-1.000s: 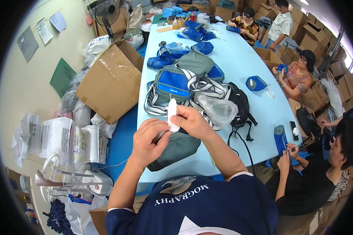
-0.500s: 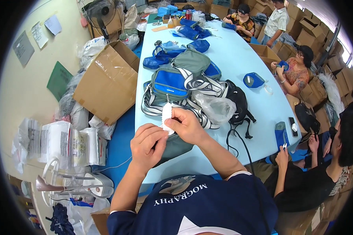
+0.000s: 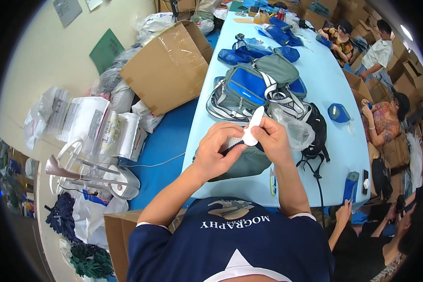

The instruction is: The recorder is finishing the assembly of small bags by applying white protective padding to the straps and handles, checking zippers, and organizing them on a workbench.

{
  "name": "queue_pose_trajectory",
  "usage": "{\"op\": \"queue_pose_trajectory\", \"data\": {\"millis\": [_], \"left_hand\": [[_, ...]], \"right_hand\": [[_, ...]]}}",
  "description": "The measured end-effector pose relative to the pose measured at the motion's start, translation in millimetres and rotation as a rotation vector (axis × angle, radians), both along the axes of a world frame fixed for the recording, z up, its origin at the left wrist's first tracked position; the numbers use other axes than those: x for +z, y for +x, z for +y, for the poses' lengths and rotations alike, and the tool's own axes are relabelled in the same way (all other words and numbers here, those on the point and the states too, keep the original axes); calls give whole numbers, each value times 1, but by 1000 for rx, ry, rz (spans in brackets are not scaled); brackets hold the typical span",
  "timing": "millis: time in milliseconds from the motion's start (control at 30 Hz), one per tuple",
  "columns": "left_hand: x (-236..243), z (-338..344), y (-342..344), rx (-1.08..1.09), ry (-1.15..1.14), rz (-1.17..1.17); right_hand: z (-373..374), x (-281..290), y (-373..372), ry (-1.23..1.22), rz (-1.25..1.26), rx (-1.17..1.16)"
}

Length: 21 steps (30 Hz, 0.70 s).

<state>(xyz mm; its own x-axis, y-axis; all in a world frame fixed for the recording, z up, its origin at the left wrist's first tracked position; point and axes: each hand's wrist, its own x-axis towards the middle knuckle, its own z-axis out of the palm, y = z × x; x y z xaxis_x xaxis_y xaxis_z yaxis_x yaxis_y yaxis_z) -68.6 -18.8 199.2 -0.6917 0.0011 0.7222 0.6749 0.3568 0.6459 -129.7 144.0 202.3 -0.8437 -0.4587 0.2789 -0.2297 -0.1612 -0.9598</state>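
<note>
In front of me, just above the table's near edge, my right hand [image 3: 273,140] pinches a flat, narrow white piece [image 3: 255,126] between thumb and fingers. Close beside it my left hand [image 3: 218,149] is curled, its fingertips near the white piece's lower end. A pale strip with a dark edge [image 3: 232,143] shows within the left hand's grip; its kind is unclear. Under both hands lies a grey-green bag [image 3: 242,165], partly covered by them. Beyond them sits a blue and grey bag [image 3: 245,86] with black-and-white striped straps.
The light blue table [image 3: 207,181] carries more blue pouches [image 3: 286,35], a clear plastic bag [image 3: 293,131], a black bag [image 3: 316,127] and a box cutter [image 3: 273,182]. A big carton [image 3: 167,66] and a garment steamer [image 3: 113,181] stand left. Co-workers sit along the right side.
My view has swung, so the table sits further right in it. The white piece is now tilted, and a pale, dark-edged strip shows in my left hand.
</note>
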Motion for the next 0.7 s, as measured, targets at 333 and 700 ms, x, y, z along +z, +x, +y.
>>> {"op": "queue_pose_trajectory", "data": {"millis": [333, 700], "left_hand": [[5, -2, -4, 22, -167, 211], [17, 9, -4, 37, 175, -197]], "right_hand": [[-6, 2, 8, -72, 38, -34], [-9, 3, 5, 105, 159, -20]]}}
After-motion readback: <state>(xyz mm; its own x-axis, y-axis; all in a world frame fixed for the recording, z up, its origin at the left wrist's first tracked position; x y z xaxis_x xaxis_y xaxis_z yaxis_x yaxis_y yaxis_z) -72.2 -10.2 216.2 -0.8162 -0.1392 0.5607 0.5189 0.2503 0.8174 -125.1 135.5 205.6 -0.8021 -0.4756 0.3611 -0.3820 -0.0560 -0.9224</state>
